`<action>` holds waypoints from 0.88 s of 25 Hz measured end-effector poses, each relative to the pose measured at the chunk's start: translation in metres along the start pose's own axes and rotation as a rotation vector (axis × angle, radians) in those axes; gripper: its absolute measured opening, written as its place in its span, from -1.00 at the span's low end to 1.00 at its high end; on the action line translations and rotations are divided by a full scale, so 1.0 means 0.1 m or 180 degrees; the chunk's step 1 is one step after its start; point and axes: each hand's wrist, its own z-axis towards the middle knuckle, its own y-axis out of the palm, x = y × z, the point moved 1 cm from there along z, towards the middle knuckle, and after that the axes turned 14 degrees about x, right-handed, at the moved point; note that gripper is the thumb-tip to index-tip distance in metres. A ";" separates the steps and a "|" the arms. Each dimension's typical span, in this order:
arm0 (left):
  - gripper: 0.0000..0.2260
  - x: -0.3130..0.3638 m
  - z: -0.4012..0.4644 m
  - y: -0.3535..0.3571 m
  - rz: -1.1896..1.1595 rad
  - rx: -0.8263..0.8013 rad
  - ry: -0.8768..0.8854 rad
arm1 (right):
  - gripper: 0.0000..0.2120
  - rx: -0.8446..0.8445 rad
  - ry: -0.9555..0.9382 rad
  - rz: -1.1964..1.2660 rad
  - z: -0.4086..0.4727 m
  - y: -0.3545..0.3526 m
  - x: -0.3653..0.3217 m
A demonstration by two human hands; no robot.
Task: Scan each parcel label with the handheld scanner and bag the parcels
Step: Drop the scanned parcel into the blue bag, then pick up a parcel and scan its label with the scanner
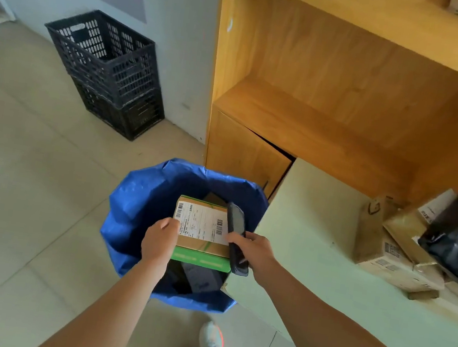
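Parcel [203,233] over blue bag [140,204] mouth, left hand [158,241] gripping its edge, right hand [252,251] clutching scanner [237,241].

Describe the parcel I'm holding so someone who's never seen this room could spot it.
Find the big blue bag standing open on the floor beside the counter. Over its mouth, the left hand grips a brown box. Unlike the dark parcels beneath it, it has green edges and a white barcode label on top.

No words or numbers are clear enough to read. The white label [202,222] on the box [202,246] has barcodes at its 9 and 3 o'clock sides, and its print is too small.
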 end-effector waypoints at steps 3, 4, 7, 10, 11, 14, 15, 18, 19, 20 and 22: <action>-0.79 -0.13 0.29 0.08 0.0303 0.0120 -0.0027 | -0.75 -0.0099 0.0039 -0.0166 0.22 0.25 -0.02; -0.75 -0.19 0.39 0.12 0.0383 0.0148 -0.0070 | -0.77 -0.0134 0.0065 -0.0195 0.31 0.33 -0.01; -0.67 -0.37 0.66 0.28 0.0540 0.0185 -0.0290 | -0.67 -0.0144 0.0183 -0.0417 0.59 0.58 0.02; -0.63 -0.47 0.83 0.39 0.0323 0.0081 -0.0583 | -0.47 -0.0104 0.0198 -0.0594 0.79 0.76 0.05; -0.57 -0.44 0.88 0.40 0.0156 0.0118 -0.0695 | -0.44 -0.0049 0.0134 -0.0585 0.87 0.80 0.05; -0.48 -0.25 1.03 0.37 -0.0232 0.0502 -0.0580 | -0.39 0.0204 0.0001 -0.0422 0.98 0.77 -0.04; -0.49 -0.17 1.06 0.35 -0.0289 0.0583 -0.0536 | -0.41 0.0259 -0.0003 -0.0374 1.02 0.73 -0.08; -0.47 0.05 1.03 0.35 -0.0546 0.0481 -0.0635 | -0.52 0.0221 0.0056 -0.0328 1.03 0.64 -0.17; -0.46 0.13 0.97 0.36 -0.0581 0.0369 -0.0648 | -0.48 0.0217 0.0047 -0.0338 1.01 0.60 -0.21; -0.45 0.19 0.91 0.39 -0.0597 0.0262 -0.0625 | -0.41 0.0189 0.0013 -0.0359 0.98 0.56 -0.26; -0.44 0.35 0.76 0.41 -0.0592 0.0111 -0.0507 | -0.35 0.0143 -0.0113 -0.0423 0.89 0.47 -0.40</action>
